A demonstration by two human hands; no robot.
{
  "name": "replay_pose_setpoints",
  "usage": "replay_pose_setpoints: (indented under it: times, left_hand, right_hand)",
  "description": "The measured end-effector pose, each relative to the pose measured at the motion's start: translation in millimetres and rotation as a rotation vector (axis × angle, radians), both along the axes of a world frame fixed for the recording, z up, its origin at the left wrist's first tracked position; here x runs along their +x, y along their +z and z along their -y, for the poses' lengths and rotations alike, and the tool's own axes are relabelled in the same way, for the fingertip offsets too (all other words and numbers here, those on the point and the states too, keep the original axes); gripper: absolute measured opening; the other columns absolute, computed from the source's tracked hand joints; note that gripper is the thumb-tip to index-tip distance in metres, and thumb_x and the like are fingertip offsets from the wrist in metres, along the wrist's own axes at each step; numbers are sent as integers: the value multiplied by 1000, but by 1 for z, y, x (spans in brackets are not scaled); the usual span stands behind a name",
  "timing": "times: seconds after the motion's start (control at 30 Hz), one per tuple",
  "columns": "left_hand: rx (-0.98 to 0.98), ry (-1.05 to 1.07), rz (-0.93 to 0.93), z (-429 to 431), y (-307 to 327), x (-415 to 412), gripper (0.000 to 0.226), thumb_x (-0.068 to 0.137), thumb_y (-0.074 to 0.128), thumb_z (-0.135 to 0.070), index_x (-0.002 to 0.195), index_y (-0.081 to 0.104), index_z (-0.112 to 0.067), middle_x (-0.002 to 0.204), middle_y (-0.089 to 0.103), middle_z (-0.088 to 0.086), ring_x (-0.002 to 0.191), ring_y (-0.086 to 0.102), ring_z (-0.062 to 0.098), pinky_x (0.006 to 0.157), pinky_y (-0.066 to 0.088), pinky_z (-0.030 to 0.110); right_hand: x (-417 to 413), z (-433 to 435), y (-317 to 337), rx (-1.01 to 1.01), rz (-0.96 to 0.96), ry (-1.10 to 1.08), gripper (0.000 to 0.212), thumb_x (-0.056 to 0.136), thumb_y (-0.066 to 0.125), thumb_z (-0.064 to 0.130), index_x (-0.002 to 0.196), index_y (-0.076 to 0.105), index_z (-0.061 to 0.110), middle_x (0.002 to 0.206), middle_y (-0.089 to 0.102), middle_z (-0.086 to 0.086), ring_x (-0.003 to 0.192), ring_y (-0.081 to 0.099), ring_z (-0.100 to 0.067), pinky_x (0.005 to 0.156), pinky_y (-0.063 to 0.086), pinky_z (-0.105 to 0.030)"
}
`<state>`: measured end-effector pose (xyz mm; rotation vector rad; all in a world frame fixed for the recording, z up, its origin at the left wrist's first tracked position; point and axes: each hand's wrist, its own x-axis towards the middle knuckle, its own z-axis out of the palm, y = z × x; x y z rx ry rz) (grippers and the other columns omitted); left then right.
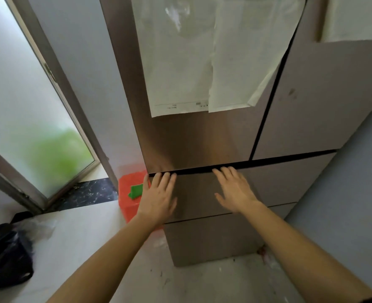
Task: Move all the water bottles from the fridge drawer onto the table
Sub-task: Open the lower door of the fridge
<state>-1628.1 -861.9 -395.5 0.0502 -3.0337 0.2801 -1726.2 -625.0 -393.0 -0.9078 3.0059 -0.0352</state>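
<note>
Left hand: I see my left hand (159,197) lying flat on the front of the fridge drawer (279,182), near its left end.
Left fingers: the fingers (165,178) are straight and close together, with the tips at the dark gap along the drawer's top edge; whether they hook into it, I cannot tell.
Right hand: my right hand (235,189) lies flat on the same front, near the middle.
Right fingers: they are straight and slightly spread, tips touching the same gap, thumb out to the left.
Fridge drawer: it is closed, in line with the lower drawer (213,241) beneath.
Water bottles: hidden; I can only see the drawer's front.
Upper doors: two paper sheets (180,62) hang on the left door (191,138).
Beside the fridge: a red bin (126,206) stands on the floor (93,237), touching the fridge's left side, with a green piece (136,190) on it.
Far left: a black bag (3,254) lies on the floor below a frosted glass door (28,106).
</note>
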Motion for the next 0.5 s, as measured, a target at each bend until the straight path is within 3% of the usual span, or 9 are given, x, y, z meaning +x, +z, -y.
replay_pose_setpoints:
  times: [0.2, 0.37, 0.5]
  left_hand:
    - [68, 97, -29, -18, 1, -5, 77, 92, 38, -59, 155, 15, -22, 160, 22, 6, 146, 16, 33, 119, 5, 60]
    - [27, 153, 3, -31, 6, 3, 83, 92, 45, -54, 156, 8, -18, 161, 18, 9, 148, 13, 33, 118, 8, 61]
    - [1, 142, 7, -42, 13, 23, 77, 93, 46, -55, 154, 13, -21, 159, 20, 8, 147, 17, 34, 117, 8, 61]
  right_hand:
    - [0, 15, -5, -33, 94, -96, 94, 86, 63, 50, 156, 8, 18, 156, 17, -11, 148, 9, -34, 116, 29, -46]
    - [4, 22, 7, -44, 134, -135, 93, 83, 67, 46, 154, 15, 15, 154, 24, -13, 147, 13, -34, 112, 37, -46]
    - [18, 7, 17, -31, 142, -100, 83, 81, 69, 43, 148, 26, 19, 144, 33, -12, 140, 24, -33, 103, 45, -45]
